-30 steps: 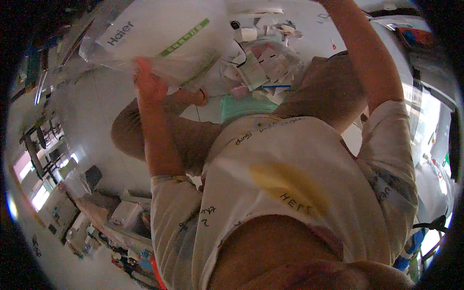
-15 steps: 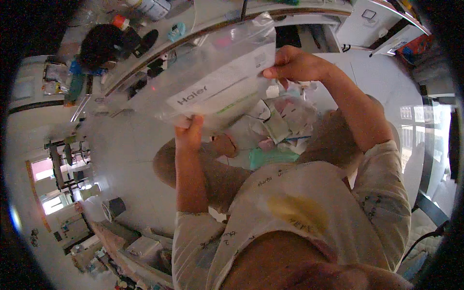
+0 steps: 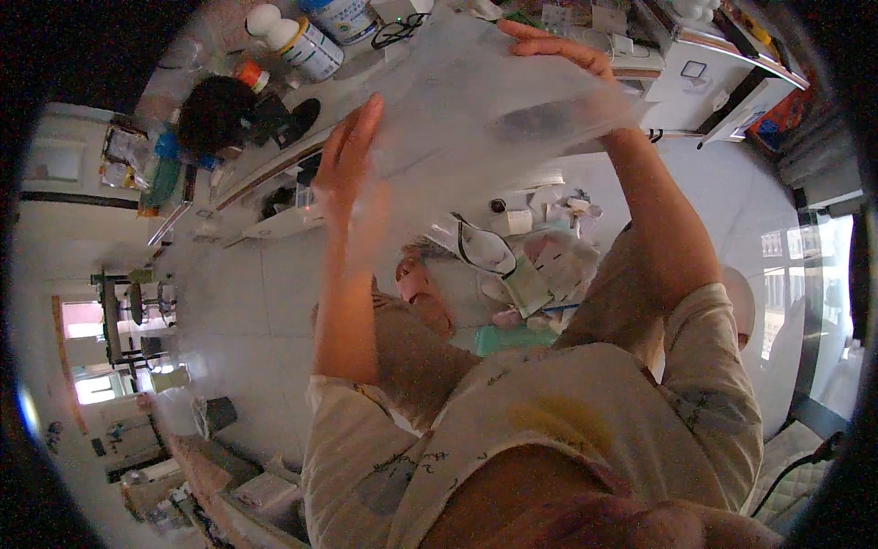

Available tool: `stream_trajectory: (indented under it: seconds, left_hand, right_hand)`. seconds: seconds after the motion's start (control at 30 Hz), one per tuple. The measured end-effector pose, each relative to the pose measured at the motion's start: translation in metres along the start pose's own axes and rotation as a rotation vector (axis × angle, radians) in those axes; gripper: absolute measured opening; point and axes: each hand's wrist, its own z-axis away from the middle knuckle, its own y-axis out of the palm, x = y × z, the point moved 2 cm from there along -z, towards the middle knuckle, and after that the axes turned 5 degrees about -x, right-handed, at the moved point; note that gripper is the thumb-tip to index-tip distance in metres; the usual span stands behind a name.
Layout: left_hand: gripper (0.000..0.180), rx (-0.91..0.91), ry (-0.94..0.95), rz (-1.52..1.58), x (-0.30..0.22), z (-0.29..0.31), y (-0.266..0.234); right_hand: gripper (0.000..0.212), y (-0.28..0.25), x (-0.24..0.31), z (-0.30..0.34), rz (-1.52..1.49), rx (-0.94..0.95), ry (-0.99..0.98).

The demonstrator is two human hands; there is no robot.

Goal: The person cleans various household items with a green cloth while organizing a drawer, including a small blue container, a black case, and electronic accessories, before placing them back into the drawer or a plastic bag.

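Observation:
A clear, cloudy plastic bag (image 3: pixel 457 110) is held up in front of me, between my two hands. My left hand (image 3: pixel 347 160) is at its left edge, fingers pointing up and close together, thumb side blurred. My right hand (image 3: pixel 562 53) reaches over the bag's top right side, its fingers stretched along the upper edge and its palm behind the film. A dark patch (image 3: pixel 540 119) shows through the lower right of the bag. On the floor between my legs lies a heap of wrappers and torn packaging (image 3: pixel 549 265), with a green piece (image 3: pixel 512 339) at its near side.
A cluttered desk (image 3: pixel 361 78) runs along the far side, with a white bottle (image 3: pixel 311 50), a blue-and-white tub (image 3: pixel 338 16) and a dark round object (image 3: pixel 215 114). Tiled floor (image 3: pixel 247 302) extends left. A grey bin (image 3: pixel 215 416) stands at lower left; a window (image 3: pixel 809 265) is right.
The bag has been raised and turned, so its white printed panel no longer shows. Both hands moved up, and their fingers went from pinching to stretched out along the bag.

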Motion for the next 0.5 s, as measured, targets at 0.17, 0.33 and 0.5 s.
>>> stream_trajectory:
  seconds: [0.17, 0.33, 0.5]
  left_hand:
    - [0.044, -0.066, 0.027, 0.157, 0.058, -0.001, 0.036]
    - [0.040, -0.160, 0.047, 0.082, 0.082, -0.008, 0.058]
    - [0.039, -0.184, 0.011, -0.068, 0.128, -0.011, 0.070]
  right_hand:
    - [0.032, 0.000, -0.056, -0.013, 0.087, -0.087, -0.069]
    - [0.067, -0.028, -0.083, -0.029, 0.037, 0.001, -0.070]
    - [0.038, 0.002, -0.084, -0.016, -0.507, -0.413, 0.600]
